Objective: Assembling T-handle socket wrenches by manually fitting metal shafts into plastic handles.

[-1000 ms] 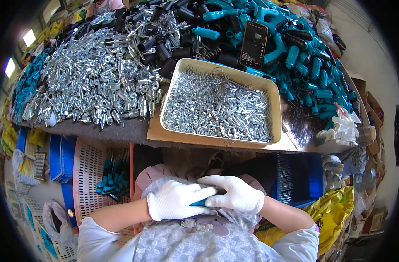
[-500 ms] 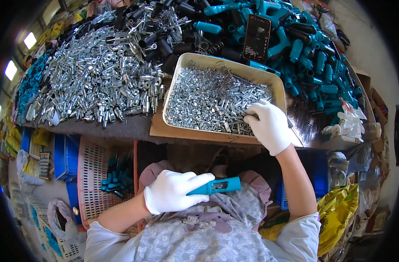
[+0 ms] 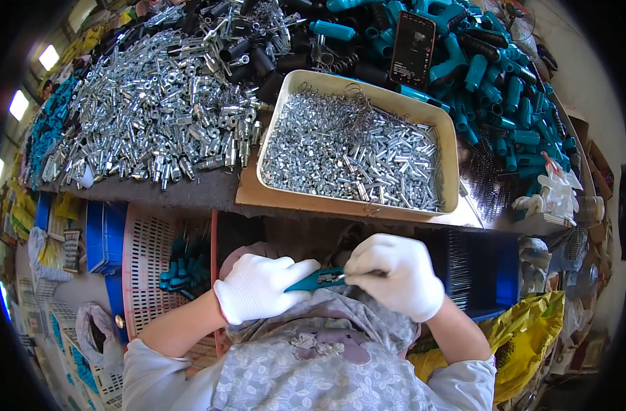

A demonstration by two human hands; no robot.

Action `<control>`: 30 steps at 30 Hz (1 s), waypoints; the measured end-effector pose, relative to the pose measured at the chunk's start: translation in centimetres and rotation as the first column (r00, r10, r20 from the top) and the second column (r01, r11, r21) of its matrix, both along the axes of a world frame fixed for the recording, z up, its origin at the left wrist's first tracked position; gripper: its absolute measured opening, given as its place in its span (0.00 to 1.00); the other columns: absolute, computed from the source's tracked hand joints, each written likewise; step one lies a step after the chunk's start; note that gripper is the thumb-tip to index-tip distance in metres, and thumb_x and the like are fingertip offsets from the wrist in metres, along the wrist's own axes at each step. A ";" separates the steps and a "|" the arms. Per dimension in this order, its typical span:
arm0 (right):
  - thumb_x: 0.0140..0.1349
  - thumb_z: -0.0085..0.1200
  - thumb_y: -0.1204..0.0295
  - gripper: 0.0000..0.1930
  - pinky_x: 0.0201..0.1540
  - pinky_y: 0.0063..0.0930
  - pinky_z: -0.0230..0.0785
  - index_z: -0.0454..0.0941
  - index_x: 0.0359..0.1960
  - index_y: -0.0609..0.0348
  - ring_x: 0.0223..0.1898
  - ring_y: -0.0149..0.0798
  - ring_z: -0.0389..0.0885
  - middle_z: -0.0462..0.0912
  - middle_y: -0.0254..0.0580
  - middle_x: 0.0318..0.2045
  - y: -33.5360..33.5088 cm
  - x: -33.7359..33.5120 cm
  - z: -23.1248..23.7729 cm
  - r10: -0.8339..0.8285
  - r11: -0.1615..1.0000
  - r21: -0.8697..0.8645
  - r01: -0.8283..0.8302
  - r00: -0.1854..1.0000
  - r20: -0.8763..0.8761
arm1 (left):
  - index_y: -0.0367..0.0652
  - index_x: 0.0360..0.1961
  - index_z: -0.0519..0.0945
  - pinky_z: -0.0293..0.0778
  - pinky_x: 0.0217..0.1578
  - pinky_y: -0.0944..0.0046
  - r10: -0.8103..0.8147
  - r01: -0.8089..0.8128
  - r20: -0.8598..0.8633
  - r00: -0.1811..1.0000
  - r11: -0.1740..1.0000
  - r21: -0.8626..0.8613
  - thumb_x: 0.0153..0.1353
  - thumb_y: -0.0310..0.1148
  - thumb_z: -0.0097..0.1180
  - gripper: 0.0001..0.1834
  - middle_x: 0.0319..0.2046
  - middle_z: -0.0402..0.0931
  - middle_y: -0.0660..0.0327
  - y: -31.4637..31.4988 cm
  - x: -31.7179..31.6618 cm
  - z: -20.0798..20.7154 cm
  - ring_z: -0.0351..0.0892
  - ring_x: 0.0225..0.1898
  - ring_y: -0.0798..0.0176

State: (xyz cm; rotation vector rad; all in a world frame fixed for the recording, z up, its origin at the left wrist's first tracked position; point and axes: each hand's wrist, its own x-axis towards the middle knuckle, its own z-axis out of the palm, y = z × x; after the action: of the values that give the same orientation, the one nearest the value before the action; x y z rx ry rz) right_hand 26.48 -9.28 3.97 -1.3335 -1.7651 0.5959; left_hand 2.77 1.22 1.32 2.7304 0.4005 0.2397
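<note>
Gloved in white, my left hand (image 3: 261,288) grips a hollow teal plastic tool housing (image 3: 314,279) over my lap, its slotted window facing up. My right hand (image 3: 398,274), also in a white glove, pinches a small silvery metal piece (image 3: 342,276) at the housing's window. Its far end is covered by my right fingers, and I cannot tell how far the metal piece goes in. Ahead on the bench stands a cream tray (image 3: 452,164) of small metal pins, short cylinders and fine springs.
Metal shafts and sleeves (image 3: 162,109) are heaped on the bench's left. Teal housings (image 3: 515,96) pile up on the right, with a phone (image 3: 413,51) leaning there. Below stand a pink perforated basket (image 3: 143,274), a blue bin (image 3: 494,267) and a yellow sack (image 3: 532,335).
My right hand has left the tray and come down to the housing with a small metal piece pinched. The left hand still holds the housing, now moved slightly left and up.
</note>
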 end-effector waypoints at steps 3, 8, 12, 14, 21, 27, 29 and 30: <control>0.45 0.69 0.79 0.08 0.34 0.30 0.77 0.84 0.28 0.57 0.30 0.43 0.84 0.83 0.40 0.29 -0.2 -1.0 -1.3 0.011 1.000 -0.026 -0.009 0.999 0.053 | 0.50 0.52 0.77 0.77 0.23 0.58 -0.003 0.003 -0.115 0.993 1.000 -0.002 0.60 0.48 0.60 0.23 0.25 0.78 0.60 0.0 -0.2 0.8 0.82 0.23 0.54; 0.50 0.64 0.78 0.05 0.37 0.36 0.76 0.83 0.29 0.56 0.34 0.45 0.82 0.81 0.39 0.31 0.2 -1.6 -2.3 -0.010 1.000 -0.022 0.017 0.951 0.310 | 0.49 0.53 0.77 0.79 0.26 0.55 0.010 -0.012 -0.088 0.996 1.000 -0.025 0.61 0.48 0.58 0.22 0.27 0.79 0.58 0.3 0.4 0.0 0.83 0.26 0.53; 0.50 0.64 0.76 0.06 0.37 0.37 0.75 0.82 0.31 0.54 0.35 0.45 0.81 0.81 0.37 0.31 0.2 -1.8 -2.9 0.019 1.000 0.012 -0.024 0.958 0.286 | 0.50 0.54 0.77 0.78 0.25 0.56 0.026 -0.029 -0.082 0.996 0.999 -0.035 0.61 0.49 0.59 0.23 0.28 0.79 0.59 -0.1 0.2 -0.2 0.83 0.26 0.53; 0.50 0.63 0.75 0.07 0.37 0.36 0.75 0.82 0.32 0.54 0.34 0.45 0.80 0.80 0.37 0.30 0.3 -2.1 -3.2 0.044 0.997 0.044 -0.062 0.946 0.320 | 0.50 0.54 0.77 0.78 0.25 0.57 0.027 -0.029 -0.073 0.997 0.999 -0.034 0.61 0.49 0.59 0.23 0.28 0.79 0.59 -0.2 0.1 -0.1 0.83 0.26 0.53; 0.50 0.59 0.70 0.09 0.33 0.36 0.76 0.78 0.32 0.57 0.29 0.44 0.80 0.77 0.39 0.27 -0.2 -6.4 -1.0 0.028 0.995 -0.074 0.062 0.552 0.834 | 0.50 0.54 0.77 0.79 0.25 0.56 0.028 -0.032 -0.107 0.994 0.999 -0.035 0.60 0.49 0.59 0.23 0.28 0.80 0.58 -0.5 0.1 -1.1 0.83 0.25 0.54; 0.53 0.66 0.59 0.17 0.43 0.40 0.77 0.82 0.37 0.59 0.38 0.52 0.84 0.82 0.51 0.32 2.3 -1.3 -1.2 0.210 0.897 -0.439 -0.055 0.927 0.312 | 0.50 0.50 0.77 0.77 0.21 0.56 0.004 -0.007 -0.064 0.998 0.999 -0.038 0.62 0.49 0.58 0.20 0.24 0.77 0.59 -1.0 -0.1 -0.7 0.82 0.23 0.54; 0.55 0.65 0.55 0.23 0.43 0.37 0.75 0.83 0.42 0.63 0.36 0.50 0.85 0.85 0.56 0.35 2.7 -0.1 -2.9 0.330 0.729 -0.641 -0.242 0.944 0.019 | 0.51 0.51 0.77 0.77 0.21 0.57 -0.046 0.045 -0.033 0.998 0.998 -0.055 0.62 0.48 0.59 0.21 0.23 0.76 0.60 -1.2 -0.2 -0.2 0.82 0.22 0.55; 0.55 0.65 0.54 0.25 0.43 0.36 0.75 0.83 0.44 0.65 0.36 0.49 0.85 0.85 0.57 0.35 3.1 0.1 -3.2 0.363 0.614 -0.712 -0.340 0.923 -0.128 | 0.50 0.52 0.77 0.77 0.21 0.58 -0.060 0.060 0.002 0.998 0.997 -0.044 0.61 0.48 0.60 0.22 0.24 0.76 0.61 -1.1 -0.2 -0.4 0.82 0.22 0.56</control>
State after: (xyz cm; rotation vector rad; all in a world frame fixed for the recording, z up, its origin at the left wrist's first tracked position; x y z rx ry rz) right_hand 26.61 -6.16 0.72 -1.4870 -1.9064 1.6561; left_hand 2.53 0.12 0.96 2.6946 0.3196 0.2139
